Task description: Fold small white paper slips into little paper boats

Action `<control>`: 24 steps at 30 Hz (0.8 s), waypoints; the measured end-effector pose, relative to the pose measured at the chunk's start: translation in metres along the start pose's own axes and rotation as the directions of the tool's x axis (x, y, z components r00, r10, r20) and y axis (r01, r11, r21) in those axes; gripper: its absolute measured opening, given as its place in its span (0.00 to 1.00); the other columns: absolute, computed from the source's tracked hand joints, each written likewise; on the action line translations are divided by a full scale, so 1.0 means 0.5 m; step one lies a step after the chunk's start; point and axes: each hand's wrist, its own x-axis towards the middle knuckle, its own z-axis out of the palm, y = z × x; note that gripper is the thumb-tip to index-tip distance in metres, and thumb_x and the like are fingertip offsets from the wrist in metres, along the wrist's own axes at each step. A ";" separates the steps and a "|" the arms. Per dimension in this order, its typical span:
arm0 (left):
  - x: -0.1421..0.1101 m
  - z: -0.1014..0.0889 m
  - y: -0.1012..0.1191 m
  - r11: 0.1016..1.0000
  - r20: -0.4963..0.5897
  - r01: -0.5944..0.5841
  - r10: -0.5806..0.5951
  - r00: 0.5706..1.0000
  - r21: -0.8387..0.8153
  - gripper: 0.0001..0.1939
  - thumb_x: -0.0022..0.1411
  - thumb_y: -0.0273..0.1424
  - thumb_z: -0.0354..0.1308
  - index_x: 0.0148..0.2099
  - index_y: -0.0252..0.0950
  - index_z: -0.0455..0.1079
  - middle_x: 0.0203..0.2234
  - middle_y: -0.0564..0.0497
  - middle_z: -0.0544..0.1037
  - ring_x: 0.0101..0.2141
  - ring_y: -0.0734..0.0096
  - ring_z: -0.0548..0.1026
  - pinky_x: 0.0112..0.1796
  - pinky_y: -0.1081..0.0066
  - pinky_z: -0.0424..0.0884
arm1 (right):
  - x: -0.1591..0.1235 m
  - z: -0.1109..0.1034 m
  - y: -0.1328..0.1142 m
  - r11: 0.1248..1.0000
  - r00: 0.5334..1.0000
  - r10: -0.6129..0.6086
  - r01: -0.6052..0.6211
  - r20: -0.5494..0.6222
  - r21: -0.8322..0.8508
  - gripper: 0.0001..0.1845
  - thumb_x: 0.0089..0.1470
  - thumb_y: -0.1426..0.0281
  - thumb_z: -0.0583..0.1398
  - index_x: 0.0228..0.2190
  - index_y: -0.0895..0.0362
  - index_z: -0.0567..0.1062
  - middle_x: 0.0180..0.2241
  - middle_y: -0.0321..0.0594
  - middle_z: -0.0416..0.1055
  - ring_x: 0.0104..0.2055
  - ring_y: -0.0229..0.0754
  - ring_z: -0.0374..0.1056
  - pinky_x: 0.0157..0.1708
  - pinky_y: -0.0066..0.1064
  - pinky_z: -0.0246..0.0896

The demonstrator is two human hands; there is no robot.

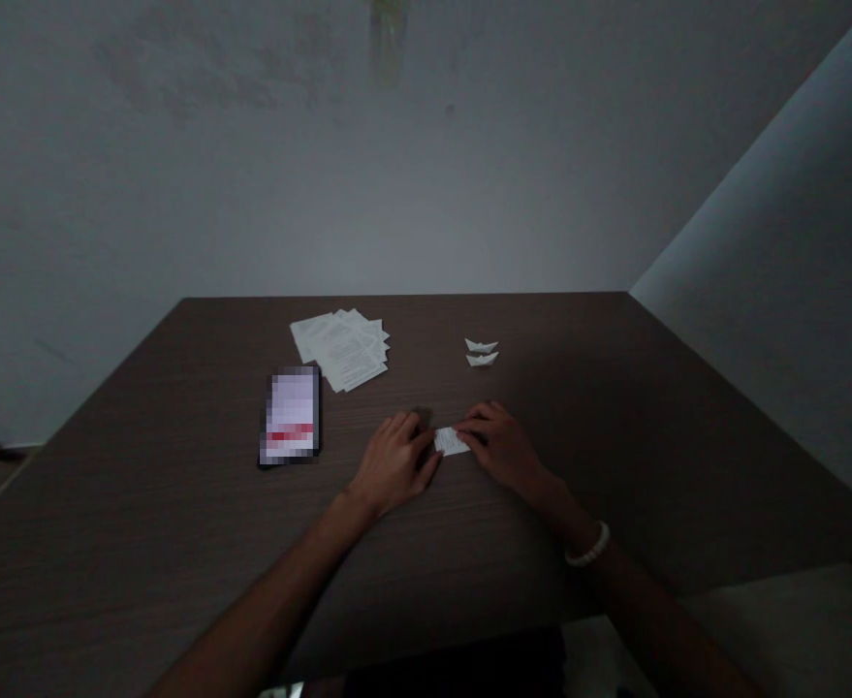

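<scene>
**Paper piece [450, 442] steadied from both sides at mid-tabletop**

A small piece of printed paper is kept lying on the dark tabletop [178, 485], around its middle, between the left and right edges. Its left end is met by the left hand [393, 465], whose thumb and forefinger are parted by a narrow gap; whether the paper is pinched or merely touched there cannot be told. Its right end is covered by the right hand [502, 451], with the paper held under close-set fingertips. By this two-sided hold the piece is probably kept flat and stopped from sliding.

Toward the far edge, left of centre, printed sheets [345, 351] are fanned in a loose pile — seemingly left within reach but out of the hands' way. Nearer the front edge than the pile, a phone [291, 417] is laid screen up, perhaps so that it can be glanced at; its display is blurred out. Beyond the right hand, two paper boats [482, 360] are set one behind the other — apparently parked there so that they are not knocked.
</scene>
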 end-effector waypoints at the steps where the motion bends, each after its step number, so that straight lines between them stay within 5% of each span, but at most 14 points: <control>1: 0.000 -0.001 0.000 1.000 0.008 -0.016 0.016 1.000 -0.015 0.14 0.66 0.36 0.51 0.45 0.34 0.73 0.38 0.43 0.69 0.40 0.59 0.66 0.40 0.61 0.66 | 0.003 0.000 0.005 1.000 1.000 -0.012 0.012 0.007 0.000 0.07 0.58 0.72 0.60 0.36 0.53 0.80 0.37 0.40 0.73 0.42 0.43 0.64 0.43 0.34 0.61; 10: 0.004 -0.007 0.003 0.996 0.074 -0.082 0.084 0.994 -0.019 0.20 0.65 0.37 0.51 0.57 0.36 0.66 0.48 0.41 0.67 0.47 0.54 0.65 0.46 0.56 0.64 | 0.031 -0.003 0.038 0.983 0.983 -0.175 0.172 0.051 0.065 0.12 0.58 0.78 0.58 0.37 0.54 0.80 0.39 0.38 0.75 0.41 0.42 0.64 0.43 0.34 0.60; 24: 0.002 -0.017 0.002 0.991 0.100 -0.132 0.130 0.986 0.015 0.20 0.64 0.34 0.51 0.57 0.36 0.66 0.53 0.40 0.64 0.49 0.52 0.62 0.48 0.55 0.62 | 0.031 -0.003 0.035 0.995 0.998 -0.069 0.068 0.012 0.070 0.08 0.55 0.75 0.63 0.37 0.54 0.79 0.39 0.39 0.76 0.41 0.43 0.66 0.44 0.36 0.59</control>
